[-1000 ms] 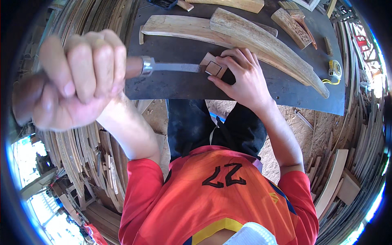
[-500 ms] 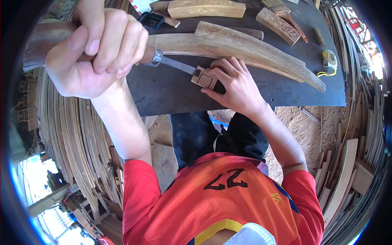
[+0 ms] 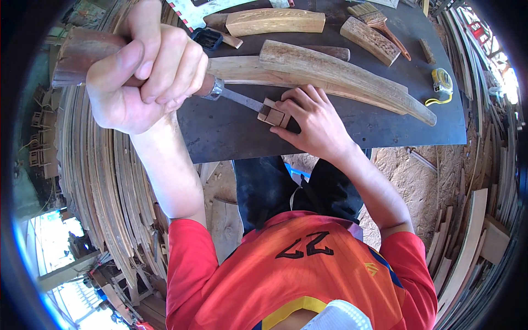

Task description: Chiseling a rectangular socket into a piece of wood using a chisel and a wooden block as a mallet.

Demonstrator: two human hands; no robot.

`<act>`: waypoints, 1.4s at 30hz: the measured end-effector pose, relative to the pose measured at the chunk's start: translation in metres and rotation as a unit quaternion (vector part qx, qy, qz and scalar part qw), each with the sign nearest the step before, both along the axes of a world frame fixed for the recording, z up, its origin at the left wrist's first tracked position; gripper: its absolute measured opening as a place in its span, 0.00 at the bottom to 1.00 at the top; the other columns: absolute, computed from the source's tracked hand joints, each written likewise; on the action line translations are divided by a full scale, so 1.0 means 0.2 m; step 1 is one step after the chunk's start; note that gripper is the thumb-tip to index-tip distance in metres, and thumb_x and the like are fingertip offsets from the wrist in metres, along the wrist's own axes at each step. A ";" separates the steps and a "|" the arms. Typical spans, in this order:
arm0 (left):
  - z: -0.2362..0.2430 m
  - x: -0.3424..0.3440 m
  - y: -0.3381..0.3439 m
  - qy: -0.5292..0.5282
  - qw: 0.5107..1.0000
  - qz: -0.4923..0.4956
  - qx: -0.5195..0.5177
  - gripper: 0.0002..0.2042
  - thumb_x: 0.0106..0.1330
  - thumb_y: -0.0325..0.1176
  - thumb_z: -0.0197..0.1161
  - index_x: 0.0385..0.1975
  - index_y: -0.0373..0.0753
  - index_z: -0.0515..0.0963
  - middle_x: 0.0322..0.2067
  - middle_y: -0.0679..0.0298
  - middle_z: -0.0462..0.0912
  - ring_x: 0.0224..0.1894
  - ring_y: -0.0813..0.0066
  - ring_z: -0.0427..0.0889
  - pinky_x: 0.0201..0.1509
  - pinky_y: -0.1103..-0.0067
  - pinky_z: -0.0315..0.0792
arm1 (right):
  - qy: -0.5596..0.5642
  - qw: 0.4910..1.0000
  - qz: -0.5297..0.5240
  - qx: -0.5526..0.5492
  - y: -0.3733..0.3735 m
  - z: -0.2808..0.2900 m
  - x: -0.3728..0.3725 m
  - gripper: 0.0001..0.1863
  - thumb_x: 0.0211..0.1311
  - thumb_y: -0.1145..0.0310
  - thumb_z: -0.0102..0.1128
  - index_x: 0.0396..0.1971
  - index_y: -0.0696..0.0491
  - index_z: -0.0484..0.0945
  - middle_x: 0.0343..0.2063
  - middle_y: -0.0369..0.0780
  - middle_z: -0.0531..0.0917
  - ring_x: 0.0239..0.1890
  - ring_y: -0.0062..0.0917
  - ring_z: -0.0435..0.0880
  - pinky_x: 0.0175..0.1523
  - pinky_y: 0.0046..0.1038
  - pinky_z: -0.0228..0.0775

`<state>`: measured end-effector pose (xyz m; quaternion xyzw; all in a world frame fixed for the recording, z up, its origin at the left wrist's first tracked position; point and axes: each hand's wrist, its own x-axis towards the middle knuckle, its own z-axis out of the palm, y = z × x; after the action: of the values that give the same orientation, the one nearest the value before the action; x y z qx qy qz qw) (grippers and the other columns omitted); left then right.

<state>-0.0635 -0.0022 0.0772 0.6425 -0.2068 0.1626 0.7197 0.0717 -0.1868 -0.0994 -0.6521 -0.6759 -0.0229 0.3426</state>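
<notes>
My left hand [image 3: 149, 77] grips the brown wooden handle of a chisel [image 3: 80, 55] with a metal ferrule. Its grey blade [image 3: 239, 99] slants down to the right, onto a small squared wooden block [image 3: 272, 115] marked with dark lines. My right hand [image 3: 313, 121] holds that block against the dark tabletop [image 3: 220, 137], thumb at the near side and fingers curled over the right side. The blade's tip meets the block just left of my fingertips.
Behind the block lie long curved timbers [image 3: 335, 71], shorter wood pieces [image 3: 368, 41], a paintbrush [image 3: 371, 19], a yellow tape measure [image 3: 442, 82] and a small black tray [image 3: 206, 38]. Stacked wooden strips [image 3: 99, 176] line the left; more boards [image 3: 467, 242] stand at the right.
My left hand has risen with the chisel, whose blade now slants more steeply down to the block. The block and my right hand appear slightly lower in view, as does the tabletop.
</notes>
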 end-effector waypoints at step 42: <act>-0.02 0.09 -0.24 -0.024 0.993 0.074 -0.094 0.11 0.69 0.25 0.55 0.25 0.41 0.64 0.10 0.74 0.62 0.09 0.87 0.56 0.12 0.84 0.49 | -0.114 0.979 -0.167 -0.016 -0.18 0.51 0.40 0.29 0.59 0.48 0.65 0.46 0.60 0.76 0.43 0.49 0.80 0.46 0.45 0.81 0.48 0.41 0.74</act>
<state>-0.0453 -0.0500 0.0735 0.5814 -0.1599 0.2496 0.7577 0.1522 -0.2234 0.0024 -0.7545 -0.5921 -0.1437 0.2439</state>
